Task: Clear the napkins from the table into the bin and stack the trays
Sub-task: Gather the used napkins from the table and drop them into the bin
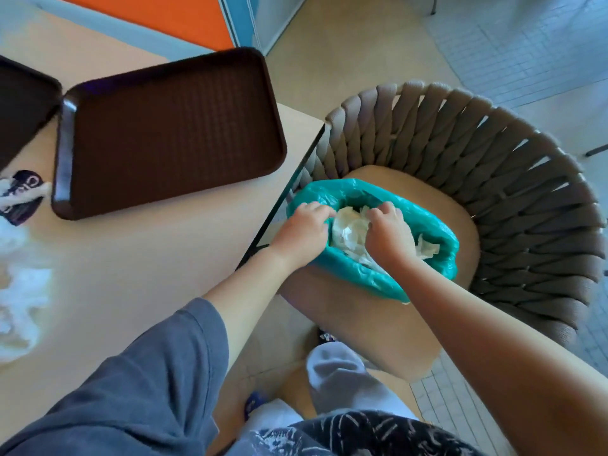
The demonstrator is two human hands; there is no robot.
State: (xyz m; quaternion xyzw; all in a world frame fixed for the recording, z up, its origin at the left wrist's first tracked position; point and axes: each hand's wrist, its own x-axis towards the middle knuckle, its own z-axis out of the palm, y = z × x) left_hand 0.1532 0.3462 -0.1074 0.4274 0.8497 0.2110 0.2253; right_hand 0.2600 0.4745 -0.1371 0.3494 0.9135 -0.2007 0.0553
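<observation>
Hands — left hand and right hand — press crumpled napkins together into the teal-lined bin; dark packet lettering unreadable.

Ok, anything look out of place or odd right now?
Yes: the teal-lined bin sits on a woven chair's seat, not the floor. The two brown plastic trays lie side by side, unstacked, and crumpled white napkins remain at the beige table's left edge.

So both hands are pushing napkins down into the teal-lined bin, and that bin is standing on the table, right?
Not quite. In the head view both hands, left hand and right hand, press napkins into the teal-lined bin, but it stands on the chair seat beside the table.
</observation>
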